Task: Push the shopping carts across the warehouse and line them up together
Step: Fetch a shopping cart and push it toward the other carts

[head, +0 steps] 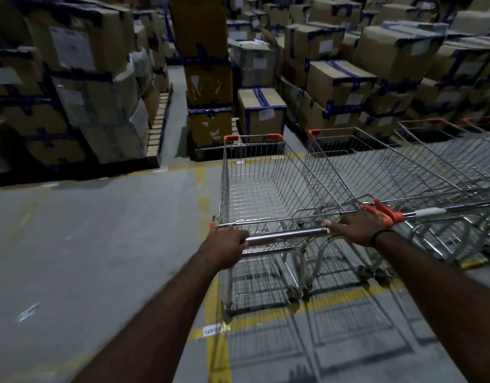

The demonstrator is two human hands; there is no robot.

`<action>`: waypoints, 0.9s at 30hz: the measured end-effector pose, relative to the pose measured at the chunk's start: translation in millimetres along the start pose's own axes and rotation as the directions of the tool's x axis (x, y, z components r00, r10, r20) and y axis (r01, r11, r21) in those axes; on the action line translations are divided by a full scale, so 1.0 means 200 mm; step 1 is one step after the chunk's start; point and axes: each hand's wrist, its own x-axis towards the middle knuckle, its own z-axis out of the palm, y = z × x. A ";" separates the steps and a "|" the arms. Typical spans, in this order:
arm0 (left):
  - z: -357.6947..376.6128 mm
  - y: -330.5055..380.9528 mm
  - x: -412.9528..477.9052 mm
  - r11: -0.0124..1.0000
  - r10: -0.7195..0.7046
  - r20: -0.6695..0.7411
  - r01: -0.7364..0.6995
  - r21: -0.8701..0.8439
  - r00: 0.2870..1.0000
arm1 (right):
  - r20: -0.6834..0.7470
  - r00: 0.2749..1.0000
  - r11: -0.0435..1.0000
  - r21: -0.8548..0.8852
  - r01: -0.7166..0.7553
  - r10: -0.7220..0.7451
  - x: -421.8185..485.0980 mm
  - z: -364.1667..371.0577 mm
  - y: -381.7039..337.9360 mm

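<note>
— Hands, item one: how do they stand?
— Left hand (226, 240): fingers wrapped round the left end of the handle bar (286, 234). Right hand (358, 226): laid over the right end of the same bar, fingers curled over it, thumb pointing inward. They are well apart, one at each end. Black wristband (380, 234) on the right wrist.
— Item two, the cart?
— Cart (252, 158): wire basket with orange caps on the front corners. It stands on the grey floor (86, 230) straight ahead of the person, its wheels over a yellow line (217, 355) painted there.
— Other carts?
— Second cart (362, 161): just beside the first on its right, baskets side by side, orange handle ends close together by the right hand. Third cart (443, 150): further right again, partly cut off at the frame edge.
— Surroundings?
— Cardboard boxes (340, 78): stacked, blue tape, white labels, filling the far side ahead of the carts and the left. Wooden pallet (159, 120) under the left stack. Small white label (213, 331) on the yellow line near the cart's rear wheels; text unreadable.
</note>
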 end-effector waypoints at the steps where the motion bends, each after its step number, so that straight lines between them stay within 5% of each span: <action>1: 0.00 -0.01 0.00 1.000 0.012 0.004 -0.012 -0.008 1.000 | 0.009 1.000 1.000 -0.002 -0.012 0.012 0.01 0.01 0.00; 19: -0.21 -0.09 0.27 0.985 0.160 0.302 -0.132 -0.111 0.940 | 0.211 0.959 0.981 0.012 -0.194 0.187 0.07 -0.12 -0.09; 27: -0.27 -0.11 0.71 0.956 0.292 0.264 -0.273 -0.107 0.919 | 0.179 0.946 0.962 -0.015 -0.272 0.270 0.30 -0.04 -0.12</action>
